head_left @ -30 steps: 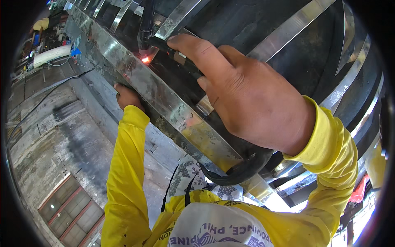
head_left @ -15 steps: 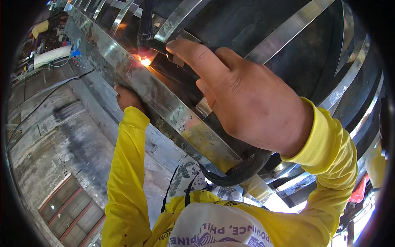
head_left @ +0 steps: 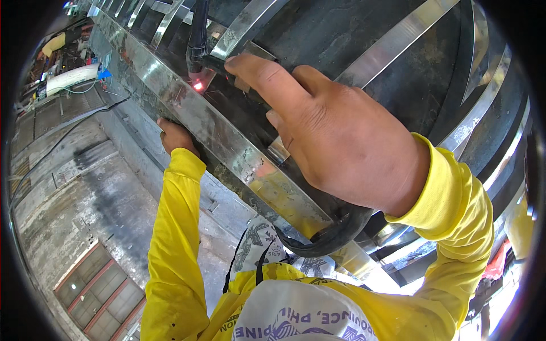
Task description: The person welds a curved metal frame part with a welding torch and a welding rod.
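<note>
A black TIG welding torch is held in my right hand, its fingers curled round the handle and mostly hidden from above. At the torch's tip a small red-white glow shows beside the inner edge of a shiny steel bar. The black torch cable loops under my right wrist. My left hand is closed against the outer lower edge of the steel frame, with one digit showing and the others hidden behind it.
Several polished steel strips cross the dark sheet inside the frame. Below left lies a stained concrete floor with a grate. A thin cable runs over it. Clutter stands at the far left.
The bright orange arc at the torch tip has died down to a small red glow. My right hand and the torch have shifted slightly left; my left hand stays where it was.
</note>
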Available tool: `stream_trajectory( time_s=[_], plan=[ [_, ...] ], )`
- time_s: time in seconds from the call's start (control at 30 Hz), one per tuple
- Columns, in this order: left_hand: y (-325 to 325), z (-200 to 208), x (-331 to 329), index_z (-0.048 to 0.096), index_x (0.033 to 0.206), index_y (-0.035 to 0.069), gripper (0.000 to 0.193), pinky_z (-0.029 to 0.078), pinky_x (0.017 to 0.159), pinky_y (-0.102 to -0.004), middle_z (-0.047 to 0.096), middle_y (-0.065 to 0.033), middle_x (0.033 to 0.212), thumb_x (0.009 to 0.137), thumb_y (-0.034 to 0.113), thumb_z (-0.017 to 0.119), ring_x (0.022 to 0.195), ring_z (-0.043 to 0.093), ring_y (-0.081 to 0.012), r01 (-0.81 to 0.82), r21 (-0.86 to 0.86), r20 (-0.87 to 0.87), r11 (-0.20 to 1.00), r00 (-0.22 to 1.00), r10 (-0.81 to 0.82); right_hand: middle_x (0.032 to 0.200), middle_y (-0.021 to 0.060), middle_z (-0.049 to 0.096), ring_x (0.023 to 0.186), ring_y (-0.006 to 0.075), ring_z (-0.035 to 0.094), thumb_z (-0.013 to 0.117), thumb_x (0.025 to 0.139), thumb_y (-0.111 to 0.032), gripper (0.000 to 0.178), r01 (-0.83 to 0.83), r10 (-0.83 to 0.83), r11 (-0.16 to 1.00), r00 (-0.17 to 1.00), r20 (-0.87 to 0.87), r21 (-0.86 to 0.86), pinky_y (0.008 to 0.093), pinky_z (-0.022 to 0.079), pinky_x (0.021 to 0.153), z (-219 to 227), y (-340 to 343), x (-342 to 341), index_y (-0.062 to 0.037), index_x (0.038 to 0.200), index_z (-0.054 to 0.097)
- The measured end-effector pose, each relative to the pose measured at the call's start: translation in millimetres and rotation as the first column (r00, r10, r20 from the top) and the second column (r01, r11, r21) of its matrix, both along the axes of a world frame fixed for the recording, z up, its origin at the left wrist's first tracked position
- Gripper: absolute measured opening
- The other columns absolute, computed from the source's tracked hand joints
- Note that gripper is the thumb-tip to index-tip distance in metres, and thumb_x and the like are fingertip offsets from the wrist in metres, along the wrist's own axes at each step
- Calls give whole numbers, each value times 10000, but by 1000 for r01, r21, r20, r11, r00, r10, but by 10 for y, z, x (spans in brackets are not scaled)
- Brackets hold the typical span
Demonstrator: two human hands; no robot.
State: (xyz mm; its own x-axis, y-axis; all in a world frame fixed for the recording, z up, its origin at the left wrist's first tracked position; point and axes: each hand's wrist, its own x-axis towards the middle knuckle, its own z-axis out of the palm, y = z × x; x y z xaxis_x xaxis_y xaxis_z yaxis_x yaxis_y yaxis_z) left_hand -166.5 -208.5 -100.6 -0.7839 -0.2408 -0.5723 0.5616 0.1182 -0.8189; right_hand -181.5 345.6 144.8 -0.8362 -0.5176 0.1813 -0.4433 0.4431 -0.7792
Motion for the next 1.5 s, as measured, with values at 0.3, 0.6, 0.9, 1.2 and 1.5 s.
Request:
stream_trajectory(
  time_s=[0.3,0.6,0.9,1.2,1.5],
  plan=[
    [445,203,-87,615,1558,-82,859,548,1156,-507,676,-270,1557,1140,645,426,1337,697,-431,-130,93,68,987,990,124,1019,296,716,793,486,794,605,1029,-52,585,3,-2,1000,1000,13,-23,534,667,690,-37,9,28,-114,1595,467],
    [115,43,-105,625,1543,-89,892,536,1166,-497,683,-273,1546,1129,674,421,1318,704,-422,-32,-4,134,999,990,33,1013,291,708,779,474,800,627,1018,-59,610,12,-13,1000,1000,-18,-22,523,668,670,-49,-20,25,-84,1604,462],
    [-154,-228,53,633,1531,-96,921,526,1175,-488,690,-276,1535,1119,700,417,1300,710,-415,53,-67,203,996,979,-38,906,198,733,808,433,785,585,1051,-54,575,-5,1,994,999,-34,-109,539,653,709,-75,-22,40,-114,1615,492],
    [-289,-238,112,619,1538,-96,895,560,1138,-513,680,-289,1540,1125,676,434,1332,701,-458,33,984,-161,176,593,789,999,289,703,784,480,796,624,1019,-65,594,19,-19,999,1000,3,-40,532,664,669,-2,-11,40,-96,1590,463],
    [-178,-327,40,647,1518,-83,864,549,1147,-499,692,-277,1526,1132,660,435,1329,698,-443,-15,70,48,997,999,11,1034,321,720,798,490,788,596,1028,-39,619,-49,50,994,999,5,-96,539,666,700,-78,-5,20,-72,1631,460]
  ],
)
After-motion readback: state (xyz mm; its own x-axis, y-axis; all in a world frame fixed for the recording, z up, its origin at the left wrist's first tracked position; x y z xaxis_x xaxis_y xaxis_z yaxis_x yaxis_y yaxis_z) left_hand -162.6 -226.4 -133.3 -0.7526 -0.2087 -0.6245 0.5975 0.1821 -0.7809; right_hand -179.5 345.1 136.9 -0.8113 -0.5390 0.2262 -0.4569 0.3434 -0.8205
